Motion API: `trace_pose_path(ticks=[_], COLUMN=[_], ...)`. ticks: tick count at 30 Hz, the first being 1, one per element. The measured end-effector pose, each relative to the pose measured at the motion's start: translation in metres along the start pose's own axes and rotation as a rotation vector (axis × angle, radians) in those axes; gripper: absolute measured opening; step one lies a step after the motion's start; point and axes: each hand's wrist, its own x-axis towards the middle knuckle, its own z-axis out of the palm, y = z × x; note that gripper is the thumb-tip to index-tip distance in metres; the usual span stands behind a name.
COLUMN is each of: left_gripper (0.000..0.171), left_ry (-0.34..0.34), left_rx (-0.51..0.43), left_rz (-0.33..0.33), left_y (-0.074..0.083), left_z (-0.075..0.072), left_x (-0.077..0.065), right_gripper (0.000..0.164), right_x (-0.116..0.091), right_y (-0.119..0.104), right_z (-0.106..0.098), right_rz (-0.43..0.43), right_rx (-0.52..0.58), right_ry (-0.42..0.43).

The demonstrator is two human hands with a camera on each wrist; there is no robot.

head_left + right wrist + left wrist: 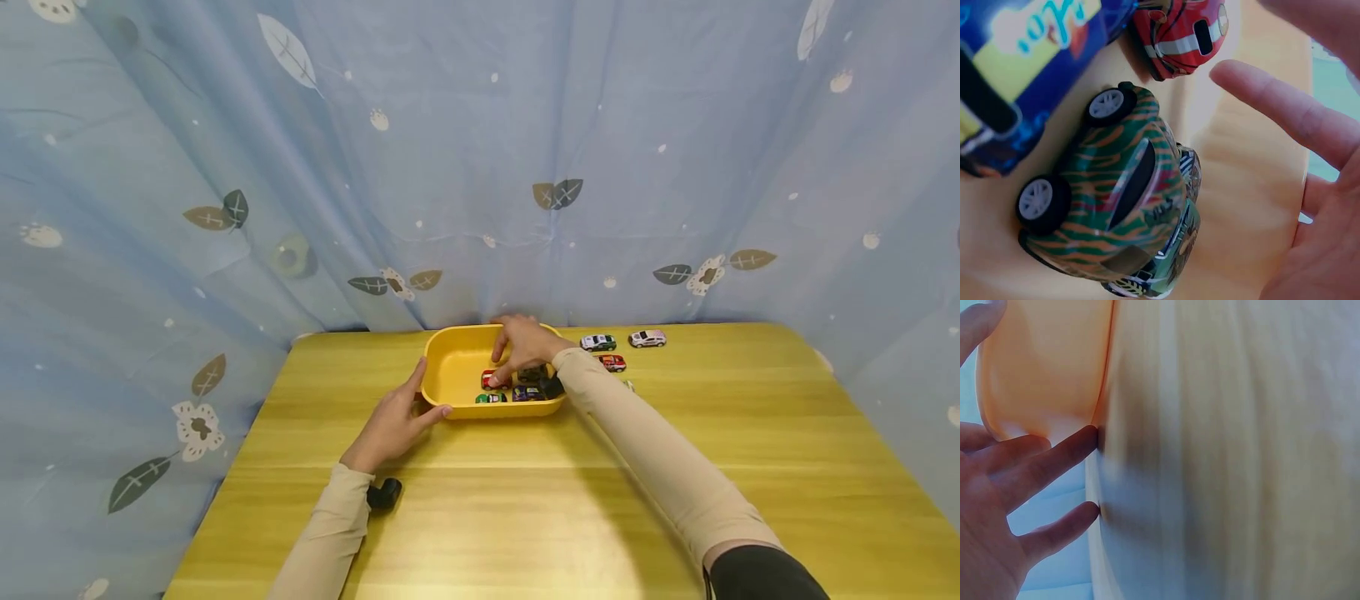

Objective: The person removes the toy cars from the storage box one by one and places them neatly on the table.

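My left hand (pixel 392 427) touches the left end of a yellow plastic tub (pixel 450 410), its thumb at the front rim and its fingers spread along the end wall. In the left wrist view the fingers (pixel 1054 465) look nearly straight against the tub. Over the tub's right half, my right hand (pixel 527 343) reaches down with fingers apart. Its thumb overlaps a red toy car (pixel 491 381) in the head view; nothing sits between thumb and fingers. Inside lie a blue toy car (pixel 528 393), a green-and-white one (pixel 491 399) and a tiger-striped one (pixel 1122 194).
On the wooden table (pixel 480 517), right of the tub, stand a white-and-green toy car (pixel 597 342), a pale one (pixel 647 338) and a red-orange one (pixel 612 363). Another peeks out beside my right sleeve. A blue patterned curtain (pixel 480 167) hangs behind the table.
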Motion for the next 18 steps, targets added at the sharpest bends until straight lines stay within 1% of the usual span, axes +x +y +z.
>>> trace_pose_path(ticks=[5, 9, 15, 18], left_gripper=[0.103, 0.102, 0.102, 0.102], left_ry=[0.006, 0.009, 0.015, 0.014], left_rx=[0.012, 0.018, 0.026, 0.022], left_rz=[0.023, 0.029, 0.035, 0.034], left_y=[0.0003, 0.0003, -0.0004, -0.0002], left_z=[0.0005, 0.0009, 0.0017, 0.0015], left_x=[0.0012, 0.0013, 0.0011, 0.0008], right_gripper=[0.035, 0.034, 0.033, 0.033], right_x=[-0.0012, -0.0011, 0.0007, 0.001], right_y=[-0.0024, -0.0034, -0.0022, -0.0012], right_z=[-0.0006, -0.0003, -0.0005, -0.0002], right_rz=[-0.006, -0.01, -0.003, 0.004], right_rx=[-0.063, -0.105, -0.145, -0.141], right_ry=[-0.006, -0.019, -0.039, -0.047])
